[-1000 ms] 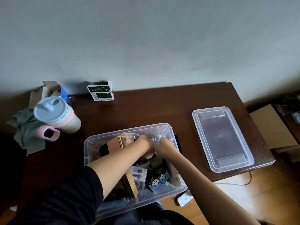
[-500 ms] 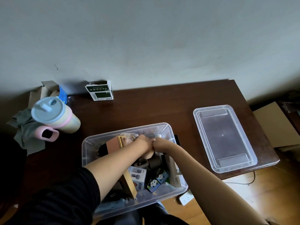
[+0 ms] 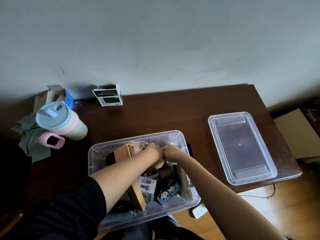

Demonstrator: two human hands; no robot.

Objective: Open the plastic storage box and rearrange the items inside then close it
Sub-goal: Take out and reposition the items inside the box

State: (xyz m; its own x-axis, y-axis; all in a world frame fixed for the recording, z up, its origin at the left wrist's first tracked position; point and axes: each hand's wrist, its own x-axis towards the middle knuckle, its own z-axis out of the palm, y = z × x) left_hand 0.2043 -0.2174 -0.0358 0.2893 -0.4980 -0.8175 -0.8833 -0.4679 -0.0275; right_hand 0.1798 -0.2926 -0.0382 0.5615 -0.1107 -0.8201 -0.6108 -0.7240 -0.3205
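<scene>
The clear plastic storage box (image 3: 94, 153) stands open at the table's near edge. Its clear lid (image 3: 242, 148) lies flat on the table to the right. Both hands reach into the far half of the box and touch each other. My left hand (image 3: 153, 151) is curled beside a gold-edged box (image 3: 135, 149) and a brown box (image 3: 121, 153); its fingers are hidden. My right hand (image 3: 170, 152) is curled on a small white-tipped item (image 3: 170, 143). Nearer me lie a grey-white carton (image 3: 147, 187), panda-printed boxes (image 3: 166, 193) and a tan box (image 3: 138, 196).
A tumbler with a blue lid (image 3: 57, 120) and a grey cloth (image 3: 29, 135) sit at the table's left end. A green-and-white carton (image 3: 108, 96) stands by the wall. A power strip (image 3: 200, 211) lies on the floor, and cardboard (image 3: 294, 134) lies beyond the right edge.
My two hands have drawn together in the far half of the box and now touch. The white-tipped item has sunk lower between them.
</scene>
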